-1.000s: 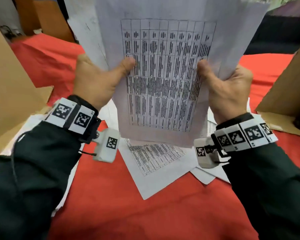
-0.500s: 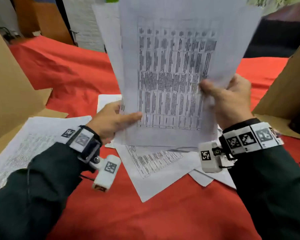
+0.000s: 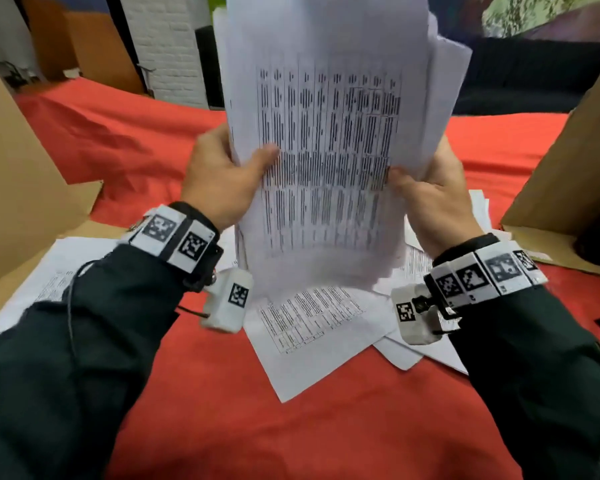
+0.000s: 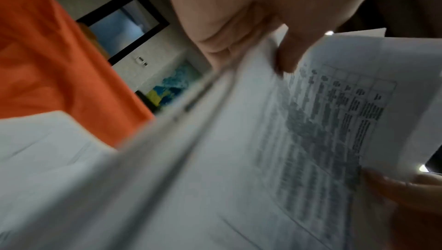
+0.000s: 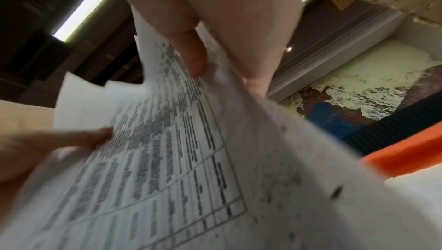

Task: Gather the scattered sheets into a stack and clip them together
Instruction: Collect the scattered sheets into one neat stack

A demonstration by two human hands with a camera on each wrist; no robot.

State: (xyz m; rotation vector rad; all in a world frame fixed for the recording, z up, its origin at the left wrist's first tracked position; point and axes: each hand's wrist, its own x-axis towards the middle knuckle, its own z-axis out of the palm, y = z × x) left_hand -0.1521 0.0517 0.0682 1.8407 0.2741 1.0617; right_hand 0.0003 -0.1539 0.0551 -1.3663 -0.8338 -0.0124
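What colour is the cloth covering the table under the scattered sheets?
Red, verging on orange-red; the cloth shows best in the head view.

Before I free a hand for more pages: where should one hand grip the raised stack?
Probably the lower long edge where the left hand pinches the raised stack, coming from that side: it stands upright, its top corners fan apart, so a mid-edge pinch likely holds every sheet.

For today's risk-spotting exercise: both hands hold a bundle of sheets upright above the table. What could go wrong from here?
1. The held bundle looks uneven at its top edges; clipped like this, the sheets would likely sit crooked.
2. The left hand and right hand grip only its side edges, so loose inner sheets might slip down.
3. Loose sheets lie on the red cloth and could be missed.
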